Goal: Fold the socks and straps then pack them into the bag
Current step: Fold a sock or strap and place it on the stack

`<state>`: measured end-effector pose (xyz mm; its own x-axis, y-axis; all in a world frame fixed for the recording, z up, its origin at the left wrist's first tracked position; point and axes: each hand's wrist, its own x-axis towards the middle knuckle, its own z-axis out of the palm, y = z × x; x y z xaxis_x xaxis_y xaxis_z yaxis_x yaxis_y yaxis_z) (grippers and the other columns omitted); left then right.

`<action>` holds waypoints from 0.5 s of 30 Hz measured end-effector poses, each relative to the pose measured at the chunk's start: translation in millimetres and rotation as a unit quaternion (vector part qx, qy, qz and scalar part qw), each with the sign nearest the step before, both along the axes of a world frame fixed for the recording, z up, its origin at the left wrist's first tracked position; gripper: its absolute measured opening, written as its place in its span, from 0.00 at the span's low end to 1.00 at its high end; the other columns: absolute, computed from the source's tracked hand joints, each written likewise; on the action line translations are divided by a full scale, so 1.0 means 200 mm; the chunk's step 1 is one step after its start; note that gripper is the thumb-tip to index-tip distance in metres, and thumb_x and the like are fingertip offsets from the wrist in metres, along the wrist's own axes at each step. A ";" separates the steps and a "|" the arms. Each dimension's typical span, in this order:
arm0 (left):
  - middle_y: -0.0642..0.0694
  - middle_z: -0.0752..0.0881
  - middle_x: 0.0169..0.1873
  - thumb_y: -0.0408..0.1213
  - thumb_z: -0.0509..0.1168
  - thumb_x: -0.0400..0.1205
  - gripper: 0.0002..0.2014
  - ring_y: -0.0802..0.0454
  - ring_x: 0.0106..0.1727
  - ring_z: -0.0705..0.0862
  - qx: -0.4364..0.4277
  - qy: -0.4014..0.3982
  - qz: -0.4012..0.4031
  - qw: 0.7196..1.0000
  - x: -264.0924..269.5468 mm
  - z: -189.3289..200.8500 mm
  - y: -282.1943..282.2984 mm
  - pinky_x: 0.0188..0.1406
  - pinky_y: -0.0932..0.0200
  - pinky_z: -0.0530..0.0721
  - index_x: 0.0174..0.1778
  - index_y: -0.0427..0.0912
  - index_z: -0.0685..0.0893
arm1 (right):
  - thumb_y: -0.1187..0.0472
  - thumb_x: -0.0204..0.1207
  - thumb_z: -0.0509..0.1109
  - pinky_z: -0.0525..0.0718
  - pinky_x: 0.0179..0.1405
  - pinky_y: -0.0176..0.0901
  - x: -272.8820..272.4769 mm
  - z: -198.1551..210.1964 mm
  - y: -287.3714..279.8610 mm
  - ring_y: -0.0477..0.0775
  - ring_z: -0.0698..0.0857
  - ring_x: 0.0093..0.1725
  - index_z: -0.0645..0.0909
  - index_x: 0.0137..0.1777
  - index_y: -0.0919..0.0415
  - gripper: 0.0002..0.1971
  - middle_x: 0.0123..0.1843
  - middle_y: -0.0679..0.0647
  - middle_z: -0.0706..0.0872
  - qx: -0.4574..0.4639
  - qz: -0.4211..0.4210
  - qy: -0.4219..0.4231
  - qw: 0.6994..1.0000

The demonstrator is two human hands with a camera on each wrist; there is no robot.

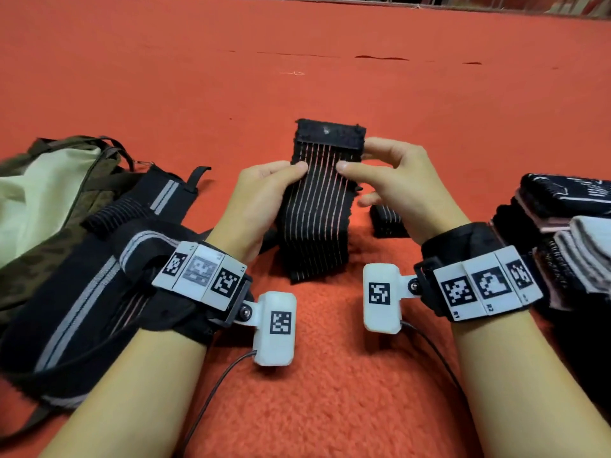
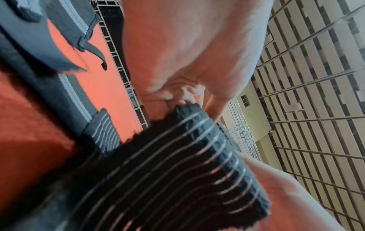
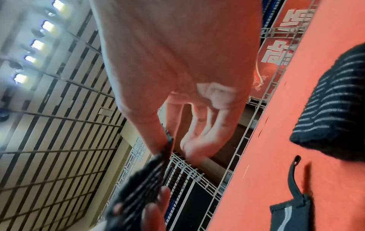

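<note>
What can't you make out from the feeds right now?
- Head view: the bag is cut by the left edge; its opening is not visible.
- Head view: the pile of socks runs off the right edge; count unclear.
- Right wrist view: the striped strap is blurred, partly behind the left hand.

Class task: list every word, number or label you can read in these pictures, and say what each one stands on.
"R1", "R2": small print under the coded squares on the right wrist band.
Left wrist band: tiny corner marks, too small to read.
Red banner: white characters, turned and blurred, not readable.
Sock stack: white print, too blurred to read.
</note>
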<state>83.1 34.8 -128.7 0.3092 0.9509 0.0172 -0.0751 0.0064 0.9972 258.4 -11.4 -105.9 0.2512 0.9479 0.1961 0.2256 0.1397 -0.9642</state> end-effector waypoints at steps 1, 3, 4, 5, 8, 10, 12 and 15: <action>0.41 0.83 0.36 0.38 0.65 0.87 0.12 0.53 0.30 0.80 -0.004 0.000 0.001 1.000 0.00 0.01 -0.01 0.23 0.65 0.74 0.50 0.32 0.86 | 0.69 0.79 0.75 0.86 0.30 0.36 0.00 0.00 0.00 0.41 0.88 0.39 0.90 0.59 0.62 0.10 0.56 0.55 0.91 0.010 0.021 0.022 0.999; 0.46 0.79 0.31 0.39 0.64 0.86 0.08 0.54 0.25 0.75 -0.017 0.004 0.016 1.000 0.01 0.01 -0.01 0.24 0.64 0.69 0.46 0.42 0.85 | 0.73 0.79 0.73 0.90 0.32 0.41 -0.01 0.00 0.00 0.46 0.90 0.40 0.90 0.59 0.66 0.10 0.54 0.56 0.92 0.028 0.050 0.022 0.998; 0.47 0.80 0.30 0.40 0.64 0.85 0.08 0.52 0.27 0.77 -0.029 -0.001 0.024 0.999 0.01 0.01 0.00 0.29 0.61 0.71 0.43 0.45 0.86 | 0.74 0.79 0.73 0.90 0.32 0.43 -0.01 0.00 -0.01 0.46 0.90 0.38 0.91 0.57 0.66 0.10 0.50 0.54 0.93 0.035 0.059 0.005 0.998; 0.46 0.83 0.33 0.43 0.64 0.83 0.10 0.47 0.32 0.80 -0.048 -0.021 0.023 0.998 0.00 0.01 0.01 0.36 0.54 0.74 0.40 0.46 0.86 | 0.75 0.79 0.73 0.91 0.31 0.44 -0.01 0.00 0.00 0.46 0.90 0.37 0.91 0.56 0.65 0.10 0.46 0.53 0.93 0.043 0.066 -0.006 0.997; 0.40 0.82 0.38 0.54 0.61 0.82 0.17 0.40 0.38 0.72 -0.095 -0.089 -0.004 0.991 -0.02 0.02 0.02 0.37 0.50 0.62 0.35 0.48 0.85 | 0.81 0.77 0.67 0.91 0.32 0.43 -0.01 -0.01 -0.01 0.45 0.92 0.42 0.91 0.53 0.63 0.17 0.44 0.49 0.94 0.068 0.079 0.001 0.995; 0.44 0.80 0.32 0.57 0.58 0.86 0.21 0.47 0.30 0.69 -0.096 -0.080 -0.017 0.992 -0.03 0.03 0.02 0.33 0.53 0.54 0.38 0.46 0.84 | 0.84 0.75 0.63 0.90 0.33 0.41 0.00 -0.01 -0.01 0.47 0.92 0.46 0.91 0.54 0.63 0.21 0.47 0.50 0.94 0.077 0.085 0.000 0.993; 0.45 0.82 0.34 0.59 0.62 0.83 0.19 0.48 0.31 0.74 -0.073 -0.050 -0.023 0.996 -0.04 0.03 0.02 0.31 0.56 0.62 0.43 0.46 0.85 | 0.85 0.73 0.61 0.90 0.33 0.40 0.00 -0.02 -0.01 0.47 0.92 0.48 0.90 0.56 0.64 0.23 0.51 0.52 0.93 0.079 0.090 -0.012 0.993; 0.49 0.77 0.29 0.52 0.69 0.82 0.13 0.53 0.26 0.69 -0.029 -0.024 -0.025 0.999 -0.03 0.03 0.00 0.26 0.59 0.60 0.37 0.48 0.85 | 0.86 0.73 0.61 0.90 0.35 0.40 0.00 -0.02 0.00 0.47 0.92 0.49 0.90 0.56 0.65 0.24 0.53 0.55 0.93 0.076 0.096 -0.018 0.992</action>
<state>76.2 34.1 -122.1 0.3572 0.9338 -0.0220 -0.1214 0.0698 0.9902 258.9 -10.8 -109.8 0.0586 0.9364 0.3460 0.2144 0.3267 -0.9205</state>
